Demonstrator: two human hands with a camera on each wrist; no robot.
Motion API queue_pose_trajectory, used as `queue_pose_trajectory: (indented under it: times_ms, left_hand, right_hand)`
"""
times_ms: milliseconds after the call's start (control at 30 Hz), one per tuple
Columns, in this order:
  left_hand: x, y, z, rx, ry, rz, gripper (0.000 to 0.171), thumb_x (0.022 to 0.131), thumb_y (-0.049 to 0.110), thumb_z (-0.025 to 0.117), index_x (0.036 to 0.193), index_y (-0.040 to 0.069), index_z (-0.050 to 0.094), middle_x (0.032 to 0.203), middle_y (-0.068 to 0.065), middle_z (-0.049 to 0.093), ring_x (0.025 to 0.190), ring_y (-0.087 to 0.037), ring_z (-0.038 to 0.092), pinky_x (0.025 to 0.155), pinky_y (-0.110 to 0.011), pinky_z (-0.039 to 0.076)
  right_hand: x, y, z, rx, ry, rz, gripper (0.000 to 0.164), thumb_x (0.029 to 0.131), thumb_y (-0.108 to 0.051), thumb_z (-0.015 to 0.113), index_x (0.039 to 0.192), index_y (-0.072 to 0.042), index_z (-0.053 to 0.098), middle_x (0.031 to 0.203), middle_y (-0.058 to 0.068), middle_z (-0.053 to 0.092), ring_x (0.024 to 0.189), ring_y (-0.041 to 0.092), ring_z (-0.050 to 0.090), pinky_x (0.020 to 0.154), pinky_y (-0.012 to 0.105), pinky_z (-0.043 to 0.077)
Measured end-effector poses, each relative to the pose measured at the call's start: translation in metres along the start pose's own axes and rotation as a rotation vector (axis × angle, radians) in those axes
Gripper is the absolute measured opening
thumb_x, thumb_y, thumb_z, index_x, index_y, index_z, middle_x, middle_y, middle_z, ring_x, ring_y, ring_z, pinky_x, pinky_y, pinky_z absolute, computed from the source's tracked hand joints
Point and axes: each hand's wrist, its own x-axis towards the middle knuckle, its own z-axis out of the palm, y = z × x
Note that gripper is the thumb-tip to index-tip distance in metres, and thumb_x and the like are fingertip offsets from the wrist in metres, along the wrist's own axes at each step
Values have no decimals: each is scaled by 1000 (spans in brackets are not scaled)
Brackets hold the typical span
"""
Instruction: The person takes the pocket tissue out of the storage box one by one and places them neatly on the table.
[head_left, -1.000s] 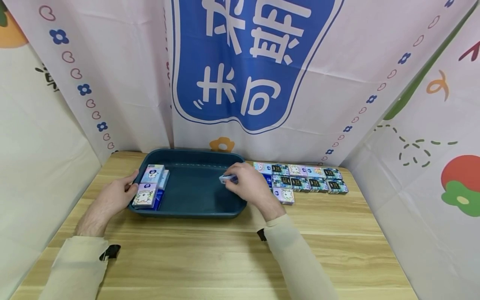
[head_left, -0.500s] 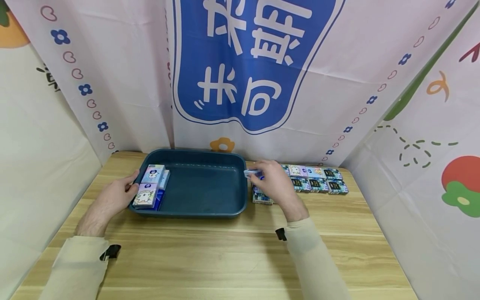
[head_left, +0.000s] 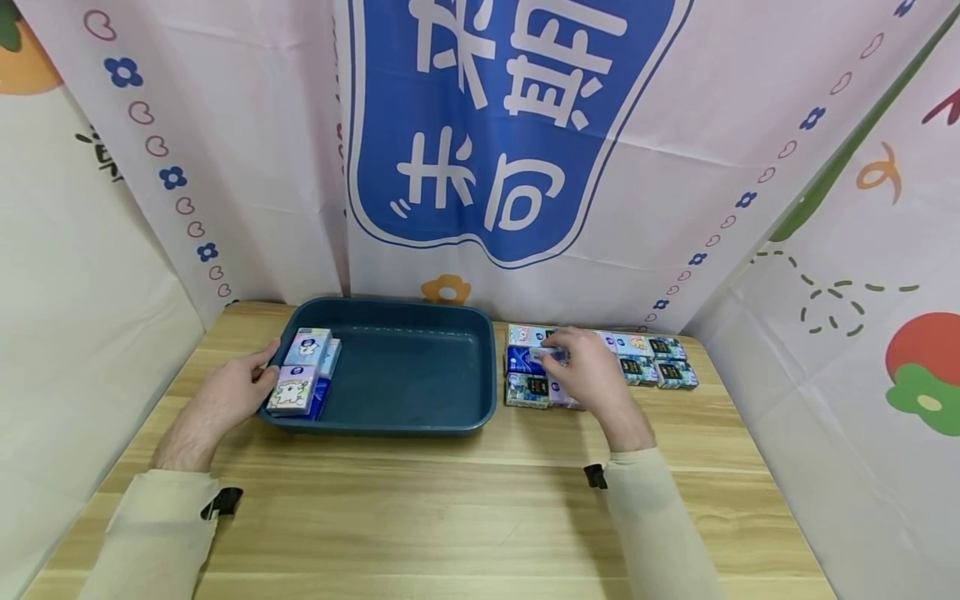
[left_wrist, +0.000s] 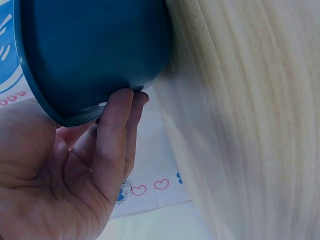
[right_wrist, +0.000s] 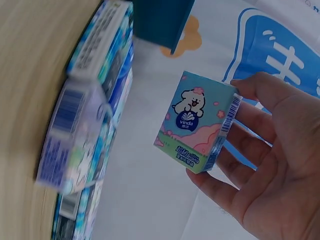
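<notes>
In the head view my left hand (head_left: 223, 398) holds the left end of a dark teal tray (head_left: 408, 375). The left wrist view has its fingers on the outside of the tray wall, right below the rim. My right hand (head_left: 592, 371) is over the packs to the right of the tray. Between its thumb and fingertips it pinches a small light-blue tissue pack (right_wrist: 195, 122) printed with a white puppy, raised above the others. Inside the tray's left end lie several tissue packs, among them a purple one (head_left: 291, 390), a light-blue one (head_left: 308, 346) and a dark-blue one (head_left: 318, 402).
Tissue packs stand in rows right of the tray, including a dark-blue pack (head_left: 521, 360) and a dark floral pack (head_left: 527, 389); my right hand hides some. The wooden table (head_left: 420, 517) meets a printed cloth backdrop (head_left: 390, 275) behind the tray.
My right hand has moved right, from over the tray's right part to above the rows of packs, with the light-blue tissue pack still pinched. The left hand and the tray have stayed put.
</notes>
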Motion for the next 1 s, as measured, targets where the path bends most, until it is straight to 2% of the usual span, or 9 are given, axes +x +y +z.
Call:
queue_pose_trajectory:
  times_ms: [100,300,433,667,800,900,1000]
  left_hand:
    - [0,0,0,1,-4,0,67,126,26,46,183,-1,22,167,-55,44,120,-51,67,95,-57,58]
    - [0,0,-1,-4,-11,-4,68,126,26,45,184,0,21,169,-55,40,127,-54,65,106,-70,58]
    - [1,1,-1,-4,-12,-8,68,126,26,45,183,0,21,169,-55,40,126,-54,66,103,-66,58]
    - [1,1,0,6,-6,7,67,126,26,46,183,-1,22,167,-55,42,123,-53,67,98,-62,59]
    - [0,2,-1,8,-4,11,67,126,25,46,182,-2,23,167,-55,44,121,-52,68,94,-55,58]
    - [0,2,-1,9,-3,13,67,126,25,46,182,-3,23,166,-55,44,120,-52,67,94,-55,58]
    - [1,1,0,10,-2,15,66,127,26,45,182,-3,23,166,-55,43,121,-53,67,96,-59,58]
  right_hand:
    - [-4,8,-3,-11,8,17,27,109,-21,82,131,-6,88,148,19,82,129,42,80,112,61,65]
    - [-11,25,-8,-26,10,61,26,110,-20,80,130,-5,88,136,18,86,118,39,82,104,60,67]
    - [-16,37,-11,-14,4,94,27,110,-21,80,130,-4,87,135,20,86,118,40,82,105,61,66]
    - [-24,53,-16,-42,-4,143,30,111,-23,78,133,-4,87,142,23,83,130,48,79,115,67,61]
    - [-29,60,-17,-60,-16,170,32,112,-24,76,133,-3,87,142,24,83,127,46,80,113,66,62]
    - [-32,65,-17,-81,-28,182,31,111,-24,76,131,-3,87,140,24,85,125,46,81,111,65,63]
    - [-35,69,-15,-108,-40,196,30,110,-24,77,129,-2,87,138,25,85,129,49,80,114,67,62]
